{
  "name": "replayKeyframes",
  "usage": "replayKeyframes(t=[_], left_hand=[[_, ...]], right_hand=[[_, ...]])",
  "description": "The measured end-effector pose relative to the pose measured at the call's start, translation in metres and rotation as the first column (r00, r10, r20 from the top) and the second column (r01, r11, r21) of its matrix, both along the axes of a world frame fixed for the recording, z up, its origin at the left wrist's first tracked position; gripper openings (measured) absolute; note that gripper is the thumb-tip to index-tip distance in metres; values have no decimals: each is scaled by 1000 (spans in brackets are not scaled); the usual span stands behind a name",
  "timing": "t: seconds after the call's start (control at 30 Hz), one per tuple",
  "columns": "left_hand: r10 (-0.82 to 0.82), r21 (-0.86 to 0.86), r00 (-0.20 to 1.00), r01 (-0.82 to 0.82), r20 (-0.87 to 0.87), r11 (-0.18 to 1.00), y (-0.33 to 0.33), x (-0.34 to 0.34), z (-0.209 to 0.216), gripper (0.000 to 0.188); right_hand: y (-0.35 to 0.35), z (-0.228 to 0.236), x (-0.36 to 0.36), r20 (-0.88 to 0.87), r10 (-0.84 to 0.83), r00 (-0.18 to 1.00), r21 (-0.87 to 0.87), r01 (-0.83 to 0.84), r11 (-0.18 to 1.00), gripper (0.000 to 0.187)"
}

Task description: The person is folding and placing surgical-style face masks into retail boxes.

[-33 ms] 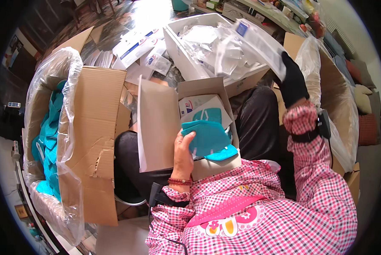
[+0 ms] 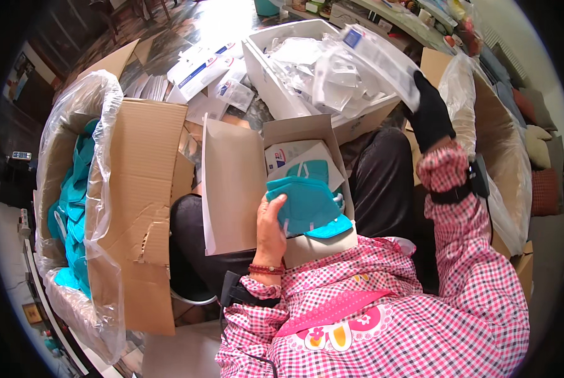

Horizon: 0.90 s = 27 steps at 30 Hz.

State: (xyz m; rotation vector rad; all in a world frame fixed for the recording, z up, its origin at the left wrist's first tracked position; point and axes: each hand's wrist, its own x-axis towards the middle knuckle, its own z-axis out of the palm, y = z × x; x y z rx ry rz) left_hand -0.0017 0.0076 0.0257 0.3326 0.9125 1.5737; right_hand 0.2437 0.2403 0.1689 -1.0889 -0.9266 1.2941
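My left hand (image 2: 270, 232) is closed on a teal face mask (image 2: 307, 205), thumb on top, above the open white carton (image 2: 235, 189) in my lap. Beneath it in the carton lie more teal masks (image 2: 308, 170) and a folded white leaflet (image 2: 323, 154). My right hand (image 2: 432, 116), in a black glove, grips clear plastic bags (image 2: 383, 63) with a blue printed patch. These bags hang over the right side of a white foam box (image 2: 263, 82), which is full of similar clear bags. The fingertips of the glove are partly hidden behind the plastic.
At the left stands a plastic-lined cardboard box (image 2: 140, 214) with many teal masks (image 2: 77, 208). Another lined cardboard box (image 2: 505, 157) stands to my right. White printed cartons (image 2: 197, 75) lie on the floor beyond my lap. A cluttered counter (image 2: 408, 25) runs along the far right.
My right hand and the bags have shifted slightly down and to the left, the bags hanging lower over the foam box. My left hand and its mask have barely moved.
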Motion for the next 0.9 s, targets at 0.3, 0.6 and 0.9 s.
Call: replayKeyframes(t=[0.3,0.6,0.9], left_hand=[[74,-46,887,-60,456,997,3,-10,-5,34],[-453,535,477,-42,753,844,5,-24,-26,36],[-129,241,770,-34,626,970,-5,-13,17,38]], right_hand=[[25,-86,-23,407,372,834,-29,-395,918,49],[-74,-153,-62,943,172,284,-15,-481,876,58],[-59,-197,-79,967,30,-255,-156,-493,856,66]])
